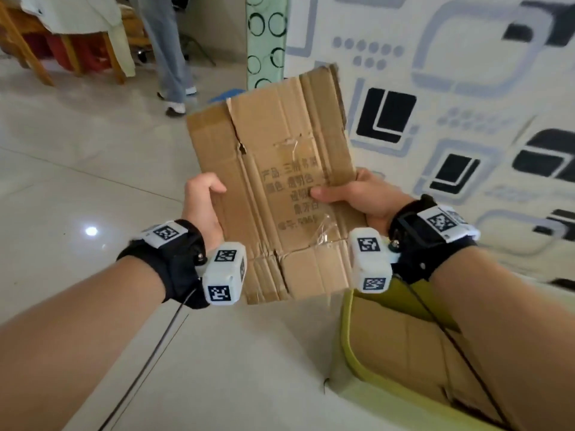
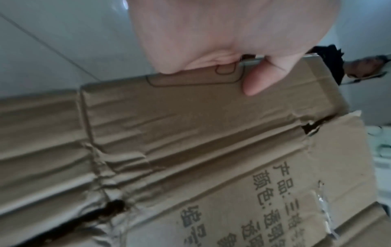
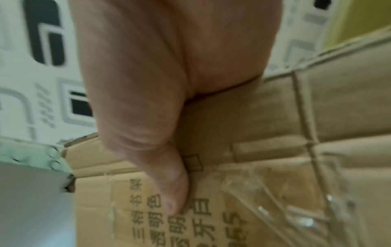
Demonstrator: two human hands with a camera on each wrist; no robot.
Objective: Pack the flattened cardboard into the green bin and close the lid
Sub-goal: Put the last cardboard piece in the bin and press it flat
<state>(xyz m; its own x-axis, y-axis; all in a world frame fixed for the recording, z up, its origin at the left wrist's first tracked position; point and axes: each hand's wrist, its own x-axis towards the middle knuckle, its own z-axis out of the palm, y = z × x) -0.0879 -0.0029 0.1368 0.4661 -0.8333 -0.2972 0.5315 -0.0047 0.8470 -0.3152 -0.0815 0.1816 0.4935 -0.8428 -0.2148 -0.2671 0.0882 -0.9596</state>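
Observation:
A flattened brown cardboard sheet (image 1: 273, 181) with printed characters and loose clear tape is held up in the air in front of me. My left hand (image 1: 203, 197) grips its left edge, thumb on the front (image 2: 260, 80). My right hand (image 1: 351, 194) pinches the right edge, thumb lying across the print (image 3: 169, 192). The cardboard (image 2: 190, 133) fills both wrist views (image 3: 275, 133). The green bin (image 1: 345, 353) stands open at the lower right, below my right forearm, with more cardboard (image 1: 401, 343) inside it. Its lid is not in view.
A patterned white, grey and black panel (image 1: 466, 88) stands behind the cardboard on the right. Pale tiled floor (image 1: 77, 181) spreads to the left. A person's legs (image 1: 168, 57) and wooden furniture (image 1: 46, 42) are at the far back left.

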